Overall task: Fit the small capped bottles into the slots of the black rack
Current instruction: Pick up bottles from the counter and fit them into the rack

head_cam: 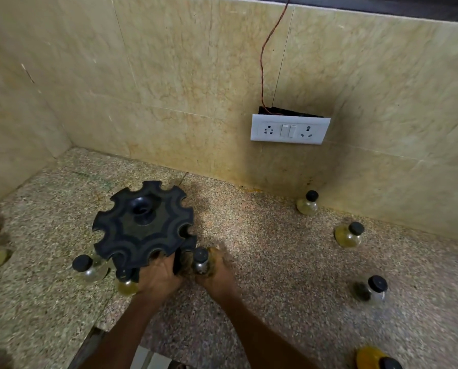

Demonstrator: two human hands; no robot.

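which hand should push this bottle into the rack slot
Right. The right hand is already gripping the bottle just below the rack's near edge, while the left hand looks busy steadying the rack.

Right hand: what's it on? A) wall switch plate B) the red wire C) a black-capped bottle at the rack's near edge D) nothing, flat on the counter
C: the right hand is wrapped around a black-capped bottle beside the near edge of the black rack.
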